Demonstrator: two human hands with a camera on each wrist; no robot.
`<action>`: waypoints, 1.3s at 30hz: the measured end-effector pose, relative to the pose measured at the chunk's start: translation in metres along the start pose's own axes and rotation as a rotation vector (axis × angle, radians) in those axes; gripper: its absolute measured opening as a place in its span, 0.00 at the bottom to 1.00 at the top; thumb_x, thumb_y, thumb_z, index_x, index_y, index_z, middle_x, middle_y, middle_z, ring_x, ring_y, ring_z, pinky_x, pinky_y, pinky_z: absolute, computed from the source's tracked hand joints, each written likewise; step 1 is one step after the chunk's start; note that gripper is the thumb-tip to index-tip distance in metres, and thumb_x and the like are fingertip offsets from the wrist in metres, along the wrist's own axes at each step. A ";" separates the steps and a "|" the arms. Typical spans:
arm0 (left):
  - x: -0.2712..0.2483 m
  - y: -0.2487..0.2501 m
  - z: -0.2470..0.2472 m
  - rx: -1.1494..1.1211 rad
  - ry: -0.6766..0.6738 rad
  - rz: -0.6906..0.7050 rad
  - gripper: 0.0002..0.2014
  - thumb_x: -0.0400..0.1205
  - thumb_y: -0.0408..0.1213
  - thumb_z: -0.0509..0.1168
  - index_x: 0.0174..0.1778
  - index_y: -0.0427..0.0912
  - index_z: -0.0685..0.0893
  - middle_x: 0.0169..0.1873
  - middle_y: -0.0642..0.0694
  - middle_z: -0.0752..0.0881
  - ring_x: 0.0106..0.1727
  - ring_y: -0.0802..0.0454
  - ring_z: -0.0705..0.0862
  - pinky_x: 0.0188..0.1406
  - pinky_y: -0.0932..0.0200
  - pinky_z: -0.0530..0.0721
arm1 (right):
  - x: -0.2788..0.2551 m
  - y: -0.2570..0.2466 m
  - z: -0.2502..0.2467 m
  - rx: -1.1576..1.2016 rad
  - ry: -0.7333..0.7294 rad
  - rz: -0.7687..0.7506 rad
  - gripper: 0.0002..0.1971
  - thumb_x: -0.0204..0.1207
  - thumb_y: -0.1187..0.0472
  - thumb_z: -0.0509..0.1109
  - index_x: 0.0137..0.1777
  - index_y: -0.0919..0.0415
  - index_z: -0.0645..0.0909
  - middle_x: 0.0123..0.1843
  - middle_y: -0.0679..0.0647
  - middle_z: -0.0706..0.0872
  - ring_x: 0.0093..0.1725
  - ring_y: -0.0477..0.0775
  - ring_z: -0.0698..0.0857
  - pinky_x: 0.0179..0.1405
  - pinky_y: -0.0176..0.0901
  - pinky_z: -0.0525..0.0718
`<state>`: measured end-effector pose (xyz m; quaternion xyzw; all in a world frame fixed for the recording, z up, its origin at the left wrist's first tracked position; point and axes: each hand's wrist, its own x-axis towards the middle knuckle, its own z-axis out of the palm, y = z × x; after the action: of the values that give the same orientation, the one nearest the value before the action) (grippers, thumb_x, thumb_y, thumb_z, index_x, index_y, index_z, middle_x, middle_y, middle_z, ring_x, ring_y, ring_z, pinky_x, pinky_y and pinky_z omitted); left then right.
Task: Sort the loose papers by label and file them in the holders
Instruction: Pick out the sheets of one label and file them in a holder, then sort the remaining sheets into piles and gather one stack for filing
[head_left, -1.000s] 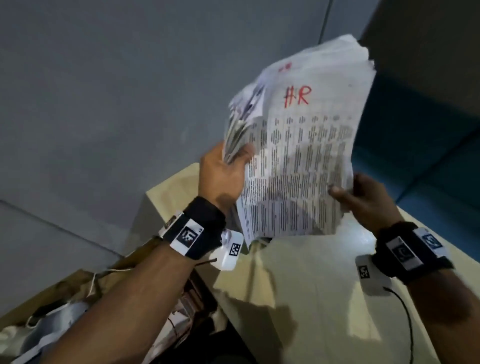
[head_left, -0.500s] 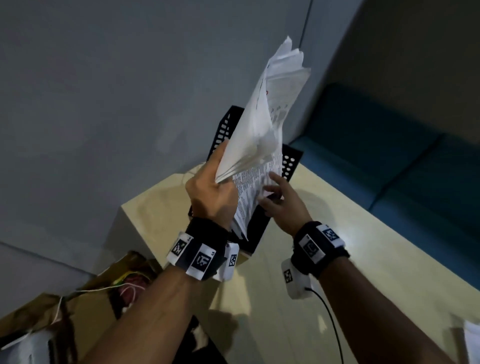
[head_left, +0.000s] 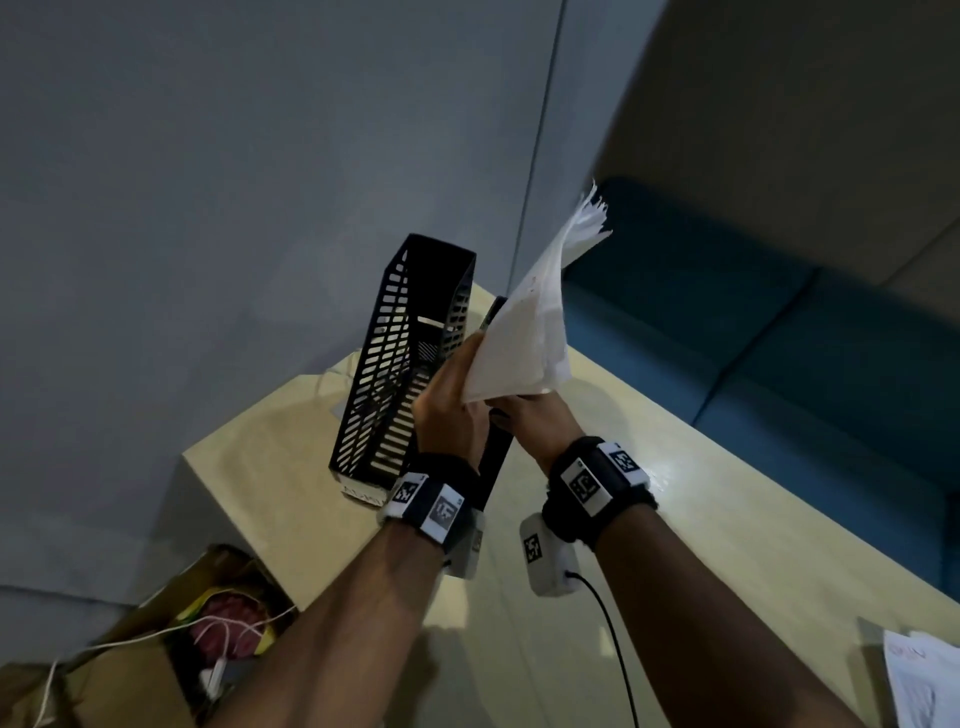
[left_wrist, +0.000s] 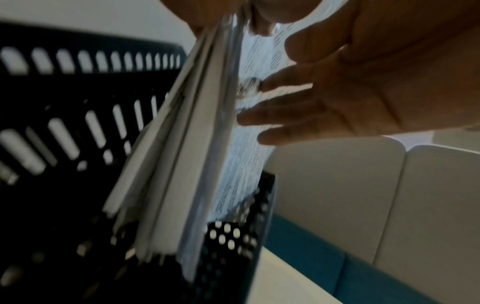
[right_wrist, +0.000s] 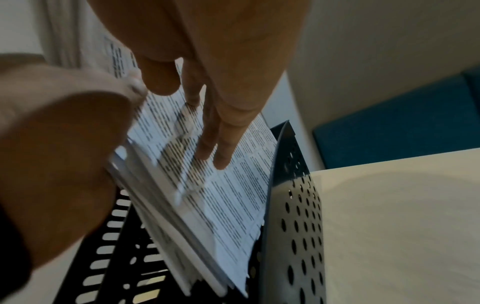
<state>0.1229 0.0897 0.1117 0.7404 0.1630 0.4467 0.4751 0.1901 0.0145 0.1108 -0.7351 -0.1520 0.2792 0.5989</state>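
Papers, a thick white printed sheaf (head_left: 524, 338) at frame centre, pinched by the left hand (head_left: 449, 410) and steadied by the right hand's (head_left: 530, 421) flat straight fingers (right_wrist: 207, 142), should slide squarely into the black perforated plastic holder (right_wrist: 293, 205) below.

A pale table (head_left: 727, 519) carries a black slotted holder (head_left: 400, 364) standing near its far left corner, with a second dark holder (head_left: 496, 457) just right of it, largely hidden behind the hands. The left hand (head_left: 449, 415) grips a sheaf of papers (head_left: 530, 332) by its lower edge, the sheets tilted up and rightward above the holders. The right hand (head_left: 535, 421) is under the sheaf's lower edge, its fingers hidden. More paper (head_left: 919, 680) lies at the table's near right edge. A cardboard box (head_left: 156, 649) with cables sits below the table's left side.
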 end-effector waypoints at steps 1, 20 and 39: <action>-0.003 -0.007 0.004 -0.016 0.008 -0.106 0.16 0.85 0.39 0.62 0.61 0.31 0.86 0.54 0.38 0.89 0.58 0.50 0.86 0.60 0.83 0.71 | 0.000 0.000 -0.002 -0.034 0.011 -0.013 0.06 0.72 0.59 0.69 0.43 0.45 0.83 0.43 0.49 0.86 0.45 0.59 0.82 0.50 0.57 0.80; -0.024 0.007 0.014 0.208 -0.115 0.520 0.23 0.74 0.14 0.61 0.59 0.41 0.81 0.71 0.35 0.73 0.79 0.42 0.69 0.73 0.39 0.73 | -0.033 0.058 -0.056 -0.615 0.092 -0.142 0.14 0.81 0.60 0.65 0.64 0.49 0.82 0.68 0.48 0.83 0.73 0.50 0.76 0.80 0.53 0.60; -0.353 0.098 0.204 0.074 -1.591 -0.186 0.16 0.81 0.26 0.58 0.57 0.46 0.85 0.63 0.47 0.84 0.56 0.52 0.82 0.60 0.64 0.76 | -0.465 0.291 -0.322 -0.681 0.773 1.014 0.26 0.80 0.57 0.63 0.77 0.59 0.69 0.79 0.62 0.69 0.76 0.64 0.70 0.73 0.55 0.72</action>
<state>0.0780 -0.3074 -0.0144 0.8355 -0.1487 -0.2623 0.4593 -0.0228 -0.5699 -0.0228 -0.9071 0.3520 0.1799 0.1444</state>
